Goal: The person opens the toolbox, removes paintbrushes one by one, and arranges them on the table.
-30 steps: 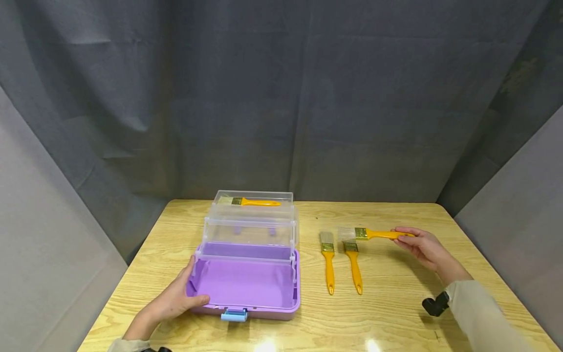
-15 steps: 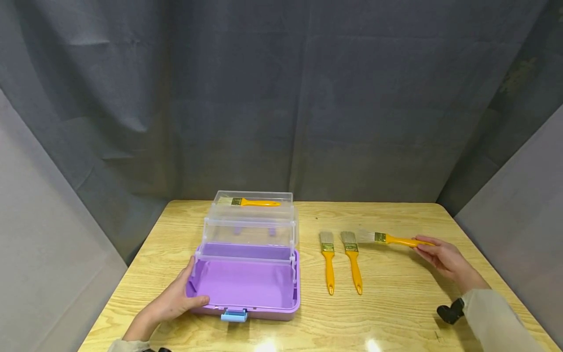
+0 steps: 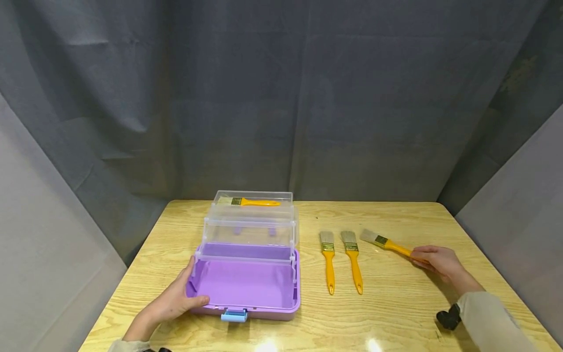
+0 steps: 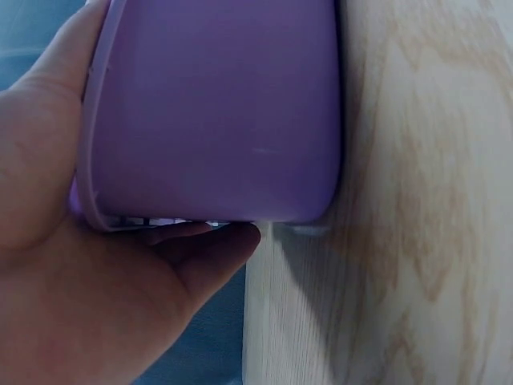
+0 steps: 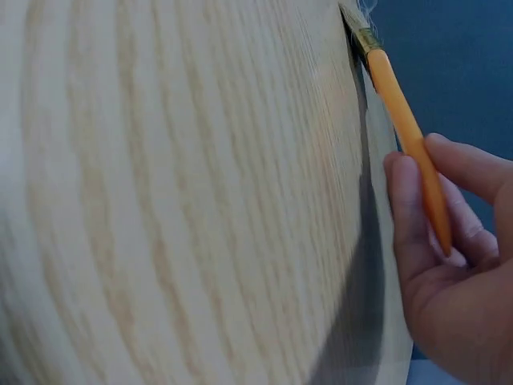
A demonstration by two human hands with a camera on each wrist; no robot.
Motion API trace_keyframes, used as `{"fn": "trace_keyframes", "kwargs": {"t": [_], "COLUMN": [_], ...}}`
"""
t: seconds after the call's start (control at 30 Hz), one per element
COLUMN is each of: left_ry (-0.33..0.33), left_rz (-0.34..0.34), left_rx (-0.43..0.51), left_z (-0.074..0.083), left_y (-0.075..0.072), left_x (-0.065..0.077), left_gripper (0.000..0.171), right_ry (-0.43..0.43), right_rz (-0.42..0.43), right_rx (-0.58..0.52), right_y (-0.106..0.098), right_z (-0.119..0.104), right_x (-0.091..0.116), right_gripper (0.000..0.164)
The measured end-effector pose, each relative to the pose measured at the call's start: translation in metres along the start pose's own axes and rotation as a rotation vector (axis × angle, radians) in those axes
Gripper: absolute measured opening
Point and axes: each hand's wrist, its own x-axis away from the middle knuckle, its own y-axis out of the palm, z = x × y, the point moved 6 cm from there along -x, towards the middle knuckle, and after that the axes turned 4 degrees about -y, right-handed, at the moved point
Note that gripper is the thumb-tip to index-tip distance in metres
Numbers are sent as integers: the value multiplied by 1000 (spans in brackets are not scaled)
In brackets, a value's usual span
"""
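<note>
By its yellow-orange handle, my right hand (image 3: 441,264) pinches a flat paintbrush (image 3: 397,248) between thumb and fingers. The brush slants, its pale bristles (image 3: 369,235) low at or just over the table; whether they touch is unclear. Two more paintbrushes, a left one (image 3: 328,261) and a right one (image 3: 353,261), lie side by side with bristles away from me. My left hand (image 3: 169,299) grips the left end of a purple toolbox (image 4: 216,112), thumb over the front rim and fingers along the far side. Another paintbrush (image 3: 260,203) rests in the box's upper clear tray (image 3: 286,195).
The toolbox stands opened, with clear tiered trays (image 3: 250,232) raised at its back and a blue latch (image 3: 234,316) in front. Its purple bottom is bare. A wooden table (image 3: 387,313) carries everything, and a dark curtain (image 3: 352,122) hangs behind.
My right hand has carried its paintbrush to the right and lowered it, turning it from nearly level to slanted, off the right-hand lying brush. The left hand and toolbox stay put.
</note>
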Motion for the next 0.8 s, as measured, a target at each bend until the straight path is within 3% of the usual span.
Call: {"fn": "trace_keyframes", "kwargs": {"t": [0.1,0.2,0.5,0.8], "left_ry": [-2,-3,1,8], "left_rz": [0,1,4,5], "left_rx": [-1,-5,5,15], "left_z": [0,-1,-1,0], "left_y": [0,0,-1,0], "left_x": [0,0,1,1], "left_gripper": [114,114,114,113], "right_ry": [44,90,128,140], "right_rz": [-34,-100,-404,-501], "right_rx": [96,107,128,180], "right_y": [7,16,51,74], "right_z": [1,3,-4,-7], "right_x": [1,2,13,18], "right_gripper": [49,43,36,31]}}
